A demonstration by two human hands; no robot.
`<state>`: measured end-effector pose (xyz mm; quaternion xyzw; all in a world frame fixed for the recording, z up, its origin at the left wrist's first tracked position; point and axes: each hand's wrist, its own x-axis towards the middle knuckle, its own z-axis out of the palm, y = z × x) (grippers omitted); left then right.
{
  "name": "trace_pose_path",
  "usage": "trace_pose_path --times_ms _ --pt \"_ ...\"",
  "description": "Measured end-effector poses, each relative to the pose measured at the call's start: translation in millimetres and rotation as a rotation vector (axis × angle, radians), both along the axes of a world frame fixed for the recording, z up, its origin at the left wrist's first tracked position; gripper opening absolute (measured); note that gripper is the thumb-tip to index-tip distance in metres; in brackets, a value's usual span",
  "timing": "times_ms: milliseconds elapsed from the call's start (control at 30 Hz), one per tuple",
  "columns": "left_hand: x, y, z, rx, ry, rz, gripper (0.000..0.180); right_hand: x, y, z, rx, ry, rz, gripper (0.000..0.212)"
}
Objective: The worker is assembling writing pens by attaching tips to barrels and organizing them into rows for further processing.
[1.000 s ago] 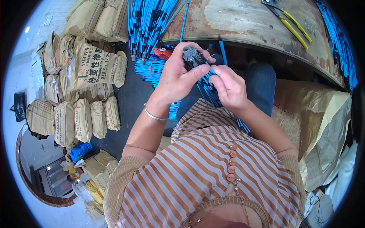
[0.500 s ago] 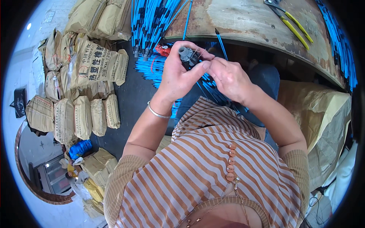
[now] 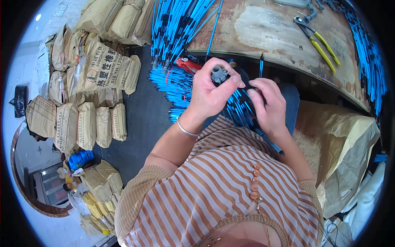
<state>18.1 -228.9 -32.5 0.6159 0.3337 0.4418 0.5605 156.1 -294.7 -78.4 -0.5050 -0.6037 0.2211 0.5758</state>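
My left hand [image 3: 214, 90] is closed around a grey plastic fitting [image 3: 218, 73] with a round hollow end facing up. A thin pale strand shows by its thumb and fingertips; what it belongs to is unclear. To the right, my right hand [image 3: 269, 103] is apart from the fitting, its fingers bent and thumb slightly away from them, with nothing visible in it. Blue rods with black sections [image 3: 239, 110] lie over my lap below both hands. Behind my left hand is a red plastic-looking bundle [image 3: 189, 65], beside a pile of similar blue rods [image 3: 175, 82].
A worn wooden table [image 3: 263, 24] curves across the far side, holding yellow-handled pliers [image 3: 317, 43] and more blue rods [image 3: 372, 70] at its right. Stacked brown paper sacks [image 3: 66, 127] stand at left. A large opened paper sack [image 3: 329, 140] sits by my right arm.
My right hand has come away from the left hand and fitting, moving right and toward me, its fingers loosening. My left hand still holds the fitting. The view has shifted slightly.
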Motion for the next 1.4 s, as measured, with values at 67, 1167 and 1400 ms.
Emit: trace_pose_path --times_ms 67,1167,1400 --pt "0 1 2 0.035 -0.022 -0.068 0.016 4 3 -7 -0.133 0.026 0.092 0.014" --pt "13 10 21 0.092 0.177 -0.364 0.021 99 -5 59 -0.529 0.639 0.189 0.062" --pt "14 9 22 -0.097 0.167 -0.388 0.035 93 -16 38 0.151 -0.648 -0.187 0.064"
